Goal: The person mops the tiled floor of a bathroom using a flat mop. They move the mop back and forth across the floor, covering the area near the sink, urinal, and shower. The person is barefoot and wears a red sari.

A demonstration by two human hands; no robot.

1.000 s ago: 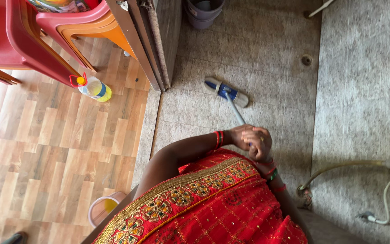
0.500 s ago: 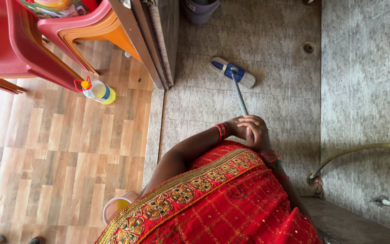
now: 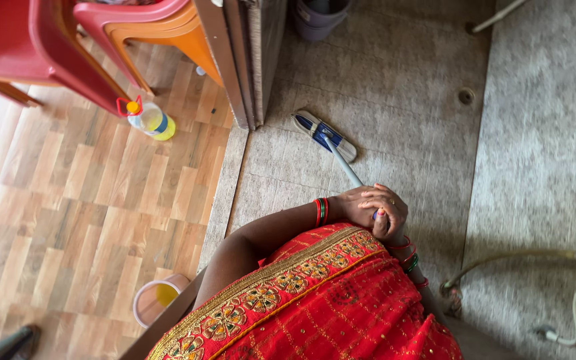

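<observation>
My left hand [image 3: 349,204] and my right hand [image 3: 385,211] are clasped together around the top of a mop handle [image 3: 343,165]. The grey handle slants down to a flat mop head [image 3: 323,135] with a blue clamp, lying on the grey tiled floor [image 3: 395,80]. Red bangles ring my left wrist [image 3: 321,211]; red and green bangles ring my right wrist. My red embroidered garment [image 3: 315,307] fills the bottom of the view.
A door edge [image 3: 245,60] separates the grey tiles from wood-pattern flooring [image 3: 68,200]. Red and orange plastic chairs [image 3: 101,40], a yellow-liquid bottle [image 3: 151,120], a small pink cup [image 3: 155,300], a grey bucket [image 3: 318,17], a floor drain [image 3: 465,97] and hoses [image 3: 521,257] surround me.
The mop head has slid back toward me and to the left after being pushed farther away half a second ago. Both hands stay gripped on the handle.
</observation>
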